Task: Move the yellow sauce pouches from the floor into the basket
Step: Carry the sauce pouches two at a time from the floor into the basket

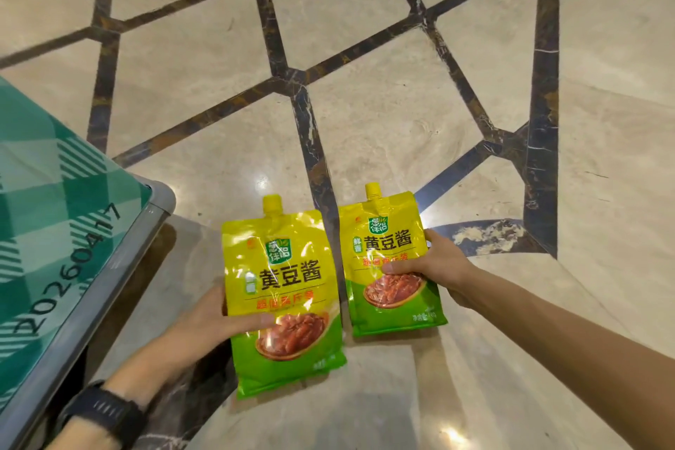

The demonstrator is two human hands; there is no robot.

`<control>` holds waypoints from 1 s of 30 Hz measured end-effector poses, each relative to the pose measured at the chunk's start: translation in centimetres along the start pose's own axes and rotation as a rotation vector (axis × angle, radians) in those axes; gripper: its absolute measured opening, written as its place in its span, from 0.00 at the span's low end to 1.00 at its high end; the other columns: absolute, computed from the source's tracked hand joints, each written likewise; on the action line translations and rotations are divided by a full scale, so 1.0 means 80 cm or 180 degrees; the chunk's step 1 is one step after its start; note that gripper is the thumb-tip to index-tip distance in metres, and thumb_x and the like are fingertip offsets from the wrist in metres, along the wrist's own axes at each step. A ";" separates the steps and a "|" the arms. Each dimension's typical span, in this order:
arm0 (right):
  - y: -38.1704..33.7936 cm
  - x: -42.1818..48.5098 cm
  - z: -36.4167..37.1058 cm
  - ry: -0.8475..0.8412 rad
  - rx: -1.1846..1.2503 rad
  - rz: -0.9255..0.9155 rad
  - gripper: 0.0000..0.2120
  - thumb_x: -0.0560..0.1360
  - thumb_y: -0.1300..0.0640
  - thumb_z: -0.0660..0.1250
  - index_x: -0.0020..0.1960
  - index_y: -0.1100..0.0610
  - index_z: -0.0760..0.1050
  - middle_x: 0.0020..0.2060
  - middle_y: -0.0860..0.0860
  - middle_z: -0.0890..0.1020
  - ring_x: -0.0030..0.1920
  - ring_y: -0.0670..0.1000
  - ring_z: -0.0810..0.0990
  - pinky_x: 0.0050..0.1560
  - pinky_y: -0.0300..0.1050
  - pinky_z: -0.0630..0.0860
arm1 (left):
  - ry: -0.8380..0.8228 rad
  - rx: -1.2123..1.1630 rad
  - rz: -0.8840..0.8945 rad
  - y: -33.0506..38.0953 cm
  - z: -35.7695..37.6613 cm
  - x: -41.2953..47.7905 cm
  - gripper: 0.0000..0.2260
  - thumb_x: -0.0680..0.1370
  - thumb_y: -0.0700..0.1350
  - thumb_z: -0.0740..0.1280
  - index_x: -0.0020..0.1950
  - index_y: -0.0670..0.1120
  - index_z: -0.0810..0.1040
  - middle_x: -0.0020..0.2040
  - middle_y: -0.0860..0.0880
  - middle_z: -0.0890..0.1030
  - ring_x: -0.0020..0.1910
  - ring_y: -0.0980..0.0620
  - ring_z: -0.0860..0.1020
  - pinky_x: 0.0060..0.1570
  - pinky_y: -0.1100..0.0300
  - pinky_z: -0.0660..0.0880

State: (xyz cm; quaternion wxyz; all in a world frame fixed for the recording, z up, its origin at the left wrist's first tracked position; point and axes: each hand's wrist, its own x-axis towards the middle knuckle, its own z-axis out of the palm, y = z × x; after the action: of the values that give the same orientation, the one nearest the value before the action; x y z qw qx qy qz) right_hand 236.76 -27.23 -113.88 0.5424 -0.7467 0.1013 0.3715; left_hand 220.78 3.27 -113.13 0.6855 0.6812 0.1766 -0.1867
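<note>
Two yellow-and-green sauce pouches with yellow spout caps are held up above the marble floor. My left hand grips the nearer, larger-looking pouch at its left edge, thumb across its front. My right hand grips the other pouch at its right edge, thumb on its front. The pouches sit side by side, almost touching. No basket is in view.
A table with a green checked cloth and a grey metal rim fills the left side, its corner close to my left hand. Beige marble floor with dark inlaid bands spreads ahead and to the right.
</note>
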 end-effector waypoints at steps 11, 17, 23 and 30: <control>0.009 -0.005 -0.001 -0.0354 -0.0160 0.0117 0.35 0.59 0.59 0.84 0.62 0.50 0.73 0.51 0.50 0.86 0.49 0.51 0.86 0.43 0.45 0.82 | 0.0785 -0.0416 -0.0428 -0.044 0.038 -0.001 0.41 0.55 0.53 0.85 0.65 0.47 0.75 0.55 0.48 0.86 0.53 0.48 0.85 0.46 0.58 0.81; 0.030 -0.014 -0.003 -0.0818 0.0465 0.0571 0.32 0.64 0.68 0.77 0.67 0.59 0.74 0.56 0.57 0.85 0.56 0.60 0.84 0.58 0.55 0.80 | 0.0942 -0.0609 -0.0454 -0.050 0.043 0.001 0.42 0.52 0.54 0.84 0.65 0.49 0.76 0.56 0.47 0.86 0.54 0.46 0.85 0.52 0.50 0.80; 0.028 -0.024 0.010 -0.1003 0.0376 0.0596 0.23 0.72 0.63 0.74 0.65 0.53 0.75 0.56 0.53 0.85 0.56 0.56 0.84 0.56 0.51 0.80 | 0.0865 -0.0645 -0.0463 -0.046 0.045 0.005 0.42 0.54 0.52 0.83 0.66 0.49 0.75 0.56 0.48 0.86 0.54 0.47 0.85 0.52 0.51 0.81; 0.042 -0.042 0.027 -0.0589 0.0443 0.0239 0.25 0.67 0.64 0.77 0.63 0.56 0.76 0.53 0.55 0.86 0.52 0.56 0.86 0.53 0.50 0.82 | 0.0841 -0.0734 -0.0584 -0.043 0.047 0.004 0.42 0.56 0.53 0.84 0.67 0.50 0.75 0.58 0.48 0.85 0.57 0.46 0.84 0.61 0.44 0.78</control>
State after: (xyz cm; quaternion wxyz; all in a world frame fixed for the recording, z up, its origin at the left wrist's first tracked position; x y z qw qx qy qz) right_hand 231.53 -27.49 -114.39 0.5857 -0.6654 0.1042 0.4509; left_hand 219.31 -0.51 -116.22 0.7100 0.5978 0.3465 -0.1359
